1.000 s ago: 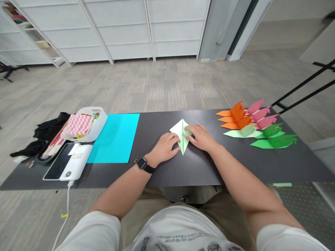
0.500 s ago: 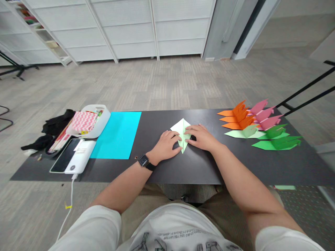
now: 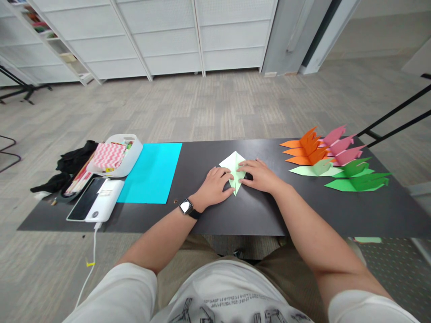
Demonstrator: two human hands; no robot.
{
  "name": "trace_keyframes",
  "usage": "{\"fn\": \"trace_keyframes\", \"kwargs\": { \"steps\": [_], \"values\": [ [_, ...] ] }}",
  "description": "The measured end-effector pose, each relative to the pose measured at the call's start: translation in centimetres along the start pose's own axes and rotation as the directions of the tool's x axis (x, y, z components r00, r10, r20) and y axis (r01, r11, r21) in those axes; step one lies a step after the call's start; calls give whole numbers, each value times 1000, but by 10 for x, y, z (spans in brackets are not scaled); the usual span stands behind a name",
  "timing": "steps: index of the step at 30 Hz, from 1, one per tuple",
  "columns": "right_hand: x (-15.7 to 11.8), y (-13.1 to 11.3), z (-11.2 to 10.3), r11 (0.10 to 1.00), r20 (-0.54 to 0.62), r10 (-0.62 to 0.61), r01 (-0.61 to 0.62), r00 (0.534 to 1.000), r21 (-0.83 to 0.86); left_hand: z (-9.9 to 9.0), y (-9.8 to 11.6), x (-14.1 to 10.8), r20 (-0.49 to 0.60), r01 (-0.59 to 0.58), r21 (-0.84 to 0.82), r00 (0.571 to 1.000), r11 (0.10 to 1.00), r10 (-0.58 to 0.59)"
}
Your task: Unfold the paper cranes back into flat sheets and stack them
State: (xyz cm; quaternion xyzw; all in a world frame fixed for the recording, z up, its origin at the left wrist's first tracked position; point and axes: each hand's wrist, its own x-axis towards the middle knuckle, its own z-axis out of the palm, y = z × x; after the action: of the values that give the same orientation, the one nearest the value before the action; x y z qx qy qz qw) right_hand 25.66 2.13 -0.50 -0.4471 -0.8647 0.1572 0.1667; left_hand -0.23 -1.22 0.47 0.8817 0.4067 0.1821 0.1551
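Note:
A pale green sheet of origami paper (image 3: 235,160), folded into a kite shape with a centre crease, lies on the dark table in front of me. My left hand (image 3: 218,184), wearing a black watch (image 3: 186,206), rests on its left side; the thumb and fingers are apart, with the tips on the paper near the crease. From the right, my right hand (image 3: 257,175) lies with spread fingers, its tips touching the paper's right flap. Neither hand is wrapped around the paper. Parts of the side edges are hidden under my fingers.
Bright blue paper (image 3: 151,172) lies to the left. Beyond it are a white basket (image 3: 134,154), a phone (image 3: 85,199), a white power bank (image 3: 107,202) with a cable, and black cloth (image 3: 76,157). Orange (image 3: 305,150), pink (image 3: 346,150) and green folded paper birds (image 3: 358,182) stand right.
The view has shifted very slightly. Both hands keep their places on the folded paper, with no clear change in the folds.

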Motion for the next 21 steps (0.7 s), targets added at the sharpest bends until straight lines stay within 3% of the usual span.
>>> {"fn": "trace_keyframes", "kwargs": {
  "steps": [13,21],
  "values": [
    [-2,-8,1,998,22,-13,15,1000,-68,1,4,-3,-32,28,41,999,999,-27],
    [-1,-12,-4,998,44,6,-3,999,-58,2,11,-9,2,43,99,999,994,-44]
  ]
}}
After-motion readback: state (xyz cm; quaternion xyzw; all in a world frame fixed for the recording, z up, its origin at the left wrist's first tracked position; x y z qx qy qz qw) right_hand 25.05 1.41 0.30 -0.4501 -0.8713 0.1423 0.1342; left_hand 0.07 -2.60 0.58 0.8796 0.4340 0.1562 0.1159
